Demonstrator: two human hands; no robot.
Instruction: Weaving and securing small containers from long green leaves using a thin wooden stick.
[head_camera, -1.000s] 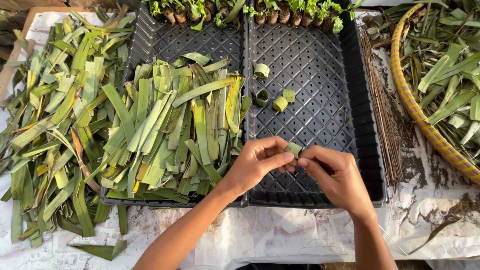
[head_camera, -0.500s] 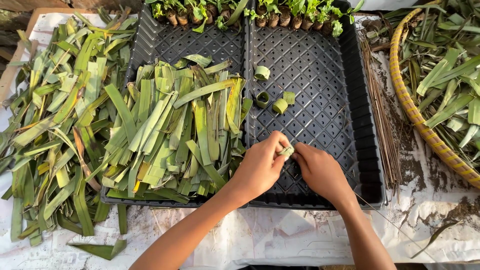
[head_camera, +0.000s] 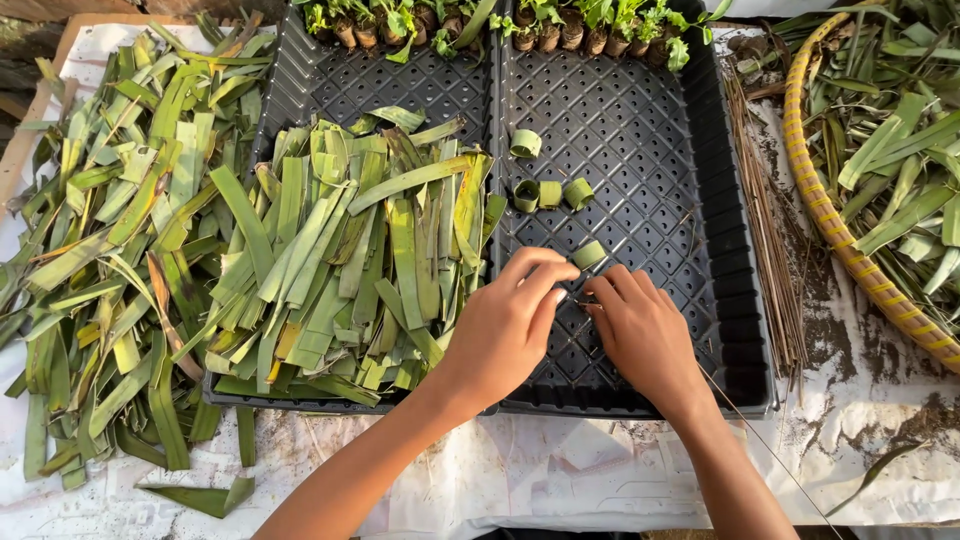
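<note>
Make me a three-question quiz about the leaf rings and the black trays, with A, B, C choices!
1. Where is the rolled leaf ring the hands are working on?
A. over the right black tray
B. in the woven basket
C. on the white cloth

2. How many finished leaf rings lie apart in that tray?
A. one
B. four
C. nine

3. What does the left hand do?
A. lies flat on the strips
B. pinches the ring with the right hand
C. holds scissors

Answers: 1 A, the ring sits above the tray's mesh floor. 2 B, one ring above a row of three. 3 B, both hands' fingertips meet at the ring.
</note>
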